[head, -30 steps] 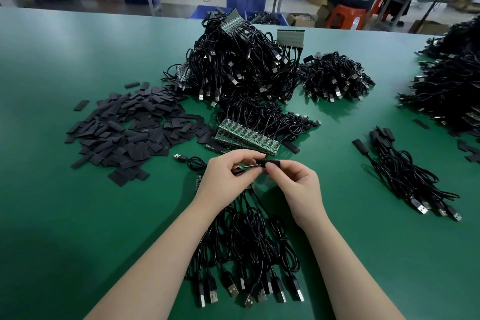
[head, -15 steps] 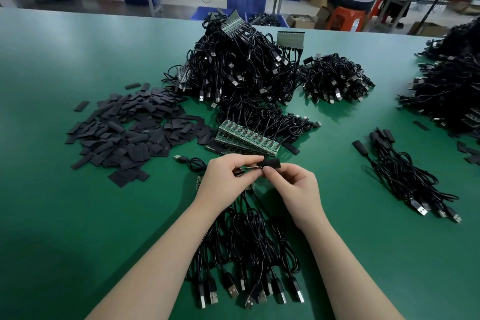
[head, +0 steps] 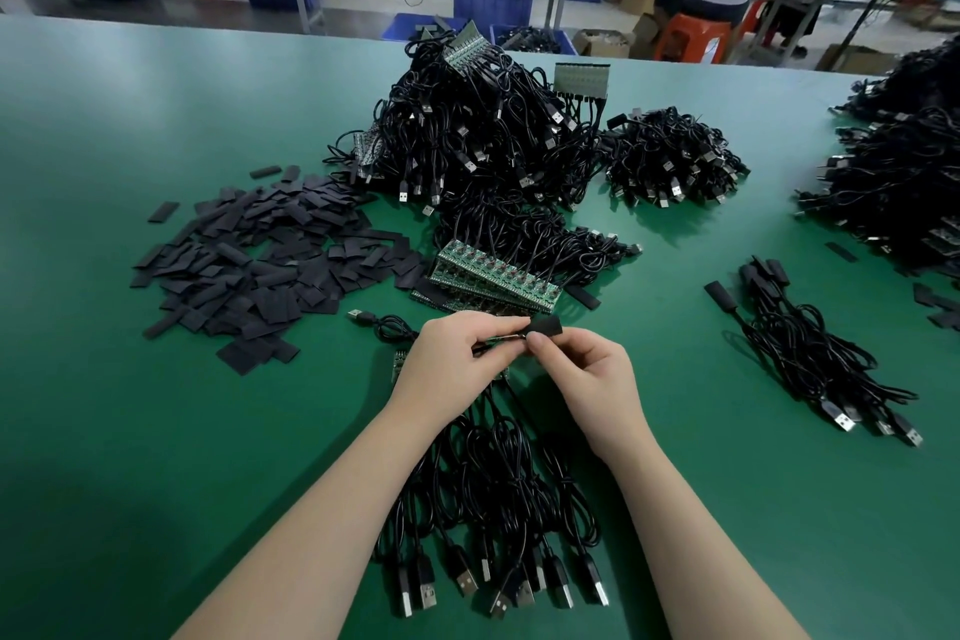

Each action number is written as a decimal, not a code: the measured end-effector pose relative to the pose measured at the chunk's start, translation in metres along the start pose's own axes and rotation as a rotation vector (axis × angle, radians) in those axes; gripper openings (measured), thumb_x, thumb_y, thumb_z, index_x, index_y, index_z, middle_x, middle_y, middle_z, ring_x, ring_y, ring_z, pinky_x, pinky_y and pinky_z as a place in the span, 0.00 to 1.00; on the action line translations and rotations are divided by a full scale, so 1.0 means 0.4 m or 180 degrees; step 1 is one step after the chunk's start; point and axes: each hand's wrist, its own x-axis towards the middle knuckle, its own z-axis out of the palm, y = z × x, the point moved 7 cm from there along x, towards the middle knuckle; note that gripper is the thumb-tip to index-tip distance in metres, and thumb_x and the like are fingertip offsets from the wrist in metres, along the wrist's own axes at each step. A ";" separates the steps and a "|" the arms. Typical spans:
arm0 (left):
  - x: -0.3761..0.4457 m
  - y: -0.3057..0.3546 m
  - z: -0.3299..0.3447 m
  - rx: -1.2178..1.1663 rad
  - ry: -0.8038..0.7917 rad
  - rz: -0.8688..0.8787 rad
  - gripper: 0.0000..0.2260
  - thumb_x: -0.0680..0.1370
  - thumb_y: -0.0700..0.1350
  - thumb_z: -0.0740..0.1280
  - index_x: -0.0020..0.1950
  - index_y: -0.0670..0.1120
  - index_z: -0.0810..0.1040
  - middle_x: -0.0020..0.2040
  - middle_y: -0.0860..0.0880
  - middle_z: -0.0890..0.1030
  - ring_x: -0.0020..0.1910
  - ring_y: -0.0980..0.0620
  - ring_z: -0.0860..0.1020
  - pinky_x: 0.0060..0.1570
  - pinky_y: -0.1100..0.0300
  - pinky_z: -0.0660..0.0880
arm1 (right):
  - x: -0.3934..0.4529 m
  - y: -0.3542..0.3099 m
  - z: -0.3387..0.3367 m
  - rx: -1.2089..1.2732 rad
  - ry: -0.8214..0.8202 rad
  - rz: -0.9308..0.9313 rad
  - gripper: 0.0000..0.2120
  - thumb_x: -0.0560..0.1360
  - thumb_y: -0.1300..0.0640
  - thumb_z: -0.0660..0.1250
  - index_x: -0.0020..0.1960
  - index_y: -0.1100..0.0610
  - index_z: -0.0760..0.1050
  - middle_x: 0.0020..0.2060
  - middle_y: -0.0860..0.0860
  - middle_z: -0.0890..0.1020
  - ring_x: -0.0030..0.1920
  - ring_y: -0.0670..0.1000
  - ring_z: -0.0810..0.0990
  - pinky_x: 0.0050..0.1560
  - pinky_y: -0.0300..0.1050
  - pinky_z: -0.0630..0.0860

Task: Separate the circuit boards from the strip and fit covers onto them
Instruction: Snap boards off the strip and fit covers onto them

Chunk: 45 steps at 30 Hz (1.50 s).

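My left hand (head: 452, 353) pinches a small circuit board and its cable just left of a black cover (head: 546, 326). My right hand (head: 587, 372) pinches that cover, which sits over the board's end. Both hands hover above a bundle of black USB cables (head: 493, 509) whose boards lie hidden under my hands. A green strip of circuit boards (head: 496, 276) lies right behind my hands. The pile of flat black covers (head: 260, 265) spreads out to the left.
A large heap of cabled board strips (head: 467, 130) stands at the back centre, a smaller cable heap (head: 670, 156) to its right. Covered cables (head: 810, 348) lie at the right, more heaps (head: 904, 172) at the far right. A person sits beyond the green table (head: 130, 120).
The cover has slid further over the board's end between my fingers. Both hands stayed almost in place.
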 end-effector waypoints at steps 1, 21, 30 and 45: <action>0.000 0.000 -0.001 -0.0005 0.0027 0.0008 0.12 0.74 0.47 0.73 0.57 0.59 0.83 0.50 0.62 0.82 0.51 0.66 0.79 0.52 0.70 0.74 | 0.000 -0.001 0.001 -0.0027 0.0017 -0.0019 0.10 0.76 0.55 0.72 0.37 0.56 0.81 0.26 0.50 0.73 0.29 0.46 0.67 0.30 0.40 0.63; -0.001 0.004 -0.006 -0.0170 0.0139 0.0071 0.13 0.74 0.43 0.73 0.57 0.55 0.83 0.50 0.61 0.83 0.52 0.66 0.79 0.51 0.74 0.73 | -0.005 -0.014 -0.005 0.0101 0.0180 -0.0093 0.03 0.73 0.57 0.75 0.41 0.51 0.85 0.37 0.50 0.86 0.37 0.44 0.80 0.40 0.38 0.77; 0.000 -0.002 -0.003 -0.0177 0.0113 0.0007 0.11 0.74 0.43 0.73 0.55 0.55 0.84 0.49 0.63 0.83 0.51 0.66 0.80 0.51 0.71 0.74 | -0.005 -0.019 -0.004 0.0061 0.0152 -0.0165 0.06 0.73 0.56 0.76 0.39 0.47 0.85 0.33 0.45 0.84 0.33 0.41 0.77 0.36 0.33 0.73; 0.000 -0.005 0.009 -0.0117 -0.0059 -0.0067 0.15 0.73 0.50 0.69 0.55 0.67 0.78 0.49 0.67 0.81 0.51 0.67 0.79 0.49 0.73 0.74 | -0.013 -0.026 -0.011 0.0564 0.0190 -0.0154 0.12 0.74 0.61 0.74 0.53 0.47 0.83 0.37 0.45 0.85 0.39 0.42 0.81 0.42 0.32 0.76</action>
